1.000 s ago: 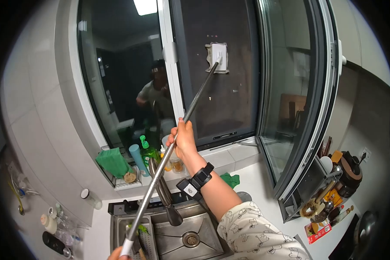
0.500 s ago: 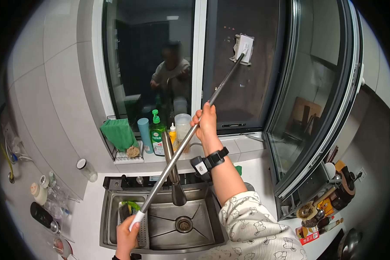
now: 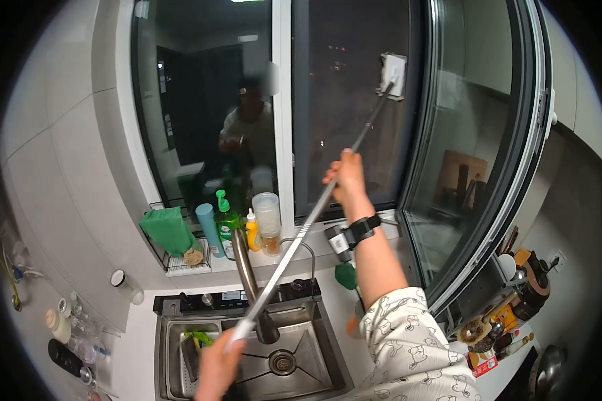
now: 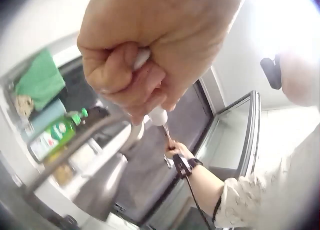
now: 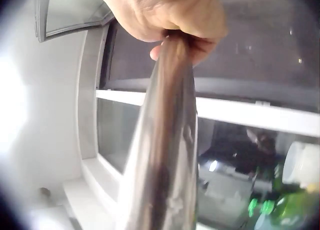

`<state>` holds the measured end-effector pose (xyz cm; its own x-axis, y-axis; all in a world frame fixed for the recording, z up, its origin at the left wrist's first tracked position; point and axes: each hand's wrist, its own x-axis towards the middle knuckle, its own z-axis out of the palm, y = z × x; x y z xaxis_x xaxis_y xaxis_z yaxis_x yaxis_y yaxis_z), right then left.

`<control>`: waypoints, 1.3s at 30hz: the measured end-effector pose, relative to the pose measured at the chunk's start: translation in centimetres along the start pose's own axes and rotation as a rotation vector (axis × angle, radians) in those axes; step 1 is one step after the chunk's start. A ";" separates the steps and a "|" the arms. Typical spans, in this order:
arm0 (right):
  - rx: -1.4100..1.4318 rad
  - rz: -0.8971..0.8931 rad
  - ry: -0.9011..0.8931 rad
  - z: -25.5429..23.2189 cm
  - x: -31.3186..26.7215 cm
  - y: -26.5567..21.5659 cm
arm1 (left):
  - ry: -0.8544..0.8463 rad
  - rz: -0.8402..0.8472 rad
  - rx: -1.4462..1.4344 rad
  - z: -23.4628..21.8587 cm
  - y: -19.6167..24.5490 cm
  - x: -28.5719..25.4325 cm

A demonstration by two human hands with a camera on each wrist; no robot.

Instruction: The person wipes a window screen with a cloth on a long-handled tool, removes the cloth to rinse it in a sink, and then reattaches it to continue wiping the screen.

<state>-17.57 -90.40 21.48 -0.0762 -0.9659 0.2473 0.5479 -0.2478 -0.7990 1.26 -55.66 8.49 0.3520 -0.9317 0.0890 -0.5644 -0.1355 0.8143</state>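
Since the earlier frame, I note the cleaning pad [image 3: 393, 75] has shifted from the middle of the dark pane toward its 1 o'clock corner, close by the open sash frame [image 3: 448, 167], and the right hand [image 3: 345, 178] has risen with it. The pole [image 3: 314, 207] runs on a long diagonal, its low white end at 7 o'clock over the sink [image 3: 294, 361], its head pointing to 1 o'clock against the glass. The left hand [image 3: 217, 371] grips that white end, fingers curled round it; the left wrist view [image 4: 145, 60] confirms the fist, which the head view shows only blurred. The right hand wraps the steel shaft at mid-length; the right wrist view [image 5: 170, 15] shows the fingers closed round it. That view also shows the sill, hidden behind the arm in the head view. The faucet [image 3: 251, 287] stands just beside the pole.
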 end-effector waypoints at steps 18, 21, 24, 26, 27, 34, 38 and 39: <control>0.023 0.198 -0.095 -0.3 -3.8 1.1 | 0.022 0.106 -0.008 -5.0 3.6 -4.5; 0.058 0.287 -0.173 1.9 -7.2 3.9 | 0.024 -0.039 -0.063 -8.1 0.7 -7.6; 0.128 0.328 -0.147 0.7 -7.7 3.6 | -0.028 -0.032 -0.097 -6.9 0.5 -8.3; 0.036 0.231 -0.158 -1.2 -6.6 3.7 | -0.109 -0.155 -0.182 -5.8 0.9 -7.4; 0.002 0.171 -0.104 -2.8 -5.6 3.5 | -0.184 -0.315 0.083 -4.4 1.8 -6.2; 0.051 0.205 -0.054 -3.7 -3.8 3.6 | -0.038 -0.034 0.126 -2.7 2.6 -5.0; 0.139 0.343 -0.170 0.2 -8.7 5.8 | -0.010 -0.060 0.031 -7.8 0.6 -9.2; 0.167 0.366 -0.167 0.0 -9.2 5.3 | -0.018 -0.134 -0.015 -7.5 1.6 -9.6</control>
<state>-13.96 -82.82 14.96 0.2764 -0.9592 0.0599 0.6418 0.1378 -0.7544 2.56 -44.43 13.19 0.4096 -0.9117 -0.0313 -0.5018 -0.2539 0.8269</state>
